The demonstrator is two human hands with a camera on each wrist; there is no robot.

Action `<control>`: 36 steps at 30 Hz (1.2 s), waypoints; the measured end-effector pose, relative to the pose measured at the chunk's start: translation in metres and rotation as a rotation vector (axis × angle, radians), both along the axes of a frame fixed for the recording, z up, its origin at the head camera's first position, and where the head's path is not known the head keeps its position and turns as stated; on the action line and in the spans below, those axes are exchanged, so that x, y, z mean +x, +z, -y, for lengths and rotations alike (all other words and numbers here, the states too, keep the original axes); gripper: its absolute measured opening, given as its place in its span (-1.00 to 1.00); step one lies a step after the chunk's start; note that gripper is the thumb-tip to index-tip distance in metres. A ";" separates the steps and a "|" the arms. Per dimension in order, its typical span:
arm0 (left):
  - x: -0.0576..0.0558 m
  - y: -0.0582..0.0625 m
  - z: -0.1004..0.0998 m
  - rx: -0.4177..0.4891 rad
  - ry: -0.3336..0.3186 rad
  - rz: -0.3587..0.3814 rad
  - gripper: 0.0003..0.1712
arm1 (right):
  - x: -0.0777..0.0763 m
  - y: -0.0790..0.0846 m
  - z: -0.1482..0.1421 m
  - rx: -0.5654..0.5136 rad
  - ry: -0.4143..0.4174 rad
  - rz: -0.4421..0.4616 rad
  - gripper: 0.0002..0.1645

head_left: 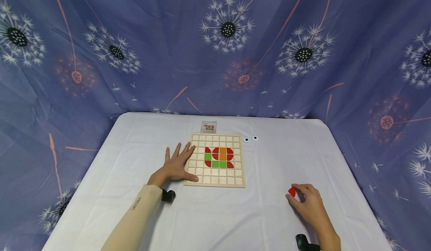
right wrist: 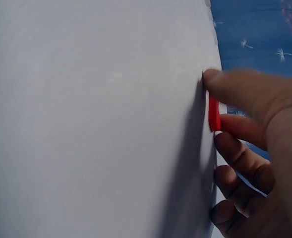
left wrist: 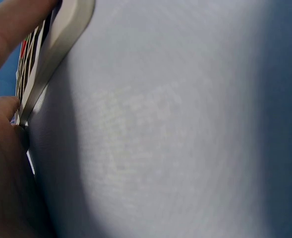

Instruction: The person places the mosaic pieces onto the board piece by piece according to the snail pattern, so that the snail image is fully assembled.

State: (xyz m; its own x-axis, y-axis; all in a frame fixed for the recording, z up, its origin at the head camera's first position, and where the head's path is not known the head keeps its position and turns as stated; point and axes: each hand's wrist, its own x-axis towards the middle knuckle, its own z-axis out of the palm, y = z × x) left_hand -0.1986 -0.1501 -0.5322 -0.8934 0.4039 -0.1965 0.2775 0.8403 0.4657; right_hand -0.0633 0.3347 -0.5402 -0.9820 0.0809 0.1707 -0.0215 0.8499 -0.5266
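A square wooden grid board (head_left: 215,181) lies on the table, with red, green and orange tiles (head_left: 219,164) set into its middle cells. My left hand (head_left: 175,167) rests on the board's left edge, fingers spread and thumb on the lower left corner. In the left wrist view, the board's frame (left wrist: 61,44) shows close beside that hand. To the right, away from the board, my right hand (head_left: 310,205) pinches a small red tile (head_left: 292,192) between thumb and forefinger. The right wrist view shows the red tile (right wrist: 213,114) edge-on; its full outline is hidden there.
Behind the board lies a small pattern card (head_left: 209,127) with a matching coloured design. Two googly eyes (head_left: 250,138) lie off the board's upper right corner. A white cloth (head_left: 269,221) covers the table, and a blue dandelion-print curtain (head_left: 175,56) hangs around it.
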 end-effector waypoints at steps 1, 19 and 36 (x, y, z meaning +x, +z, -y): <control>0.000 0.000 0.000 0.004 0.000 0.000 0.56 | -0.002 0.000 0.001 0.006 0.007 -0.005 -0.54; 0.003 0.001 -0.001 0.012 0.009 0.002 0.55 | -0.022 -0.001 0.022 -0.052 0.105 -0.026 -0.53; 0.001 0.004 0.000 0.010 0.010 0.007 0.55 | -0.020 -0.004 0.022 -0.044 0.008 -0.033 -0.69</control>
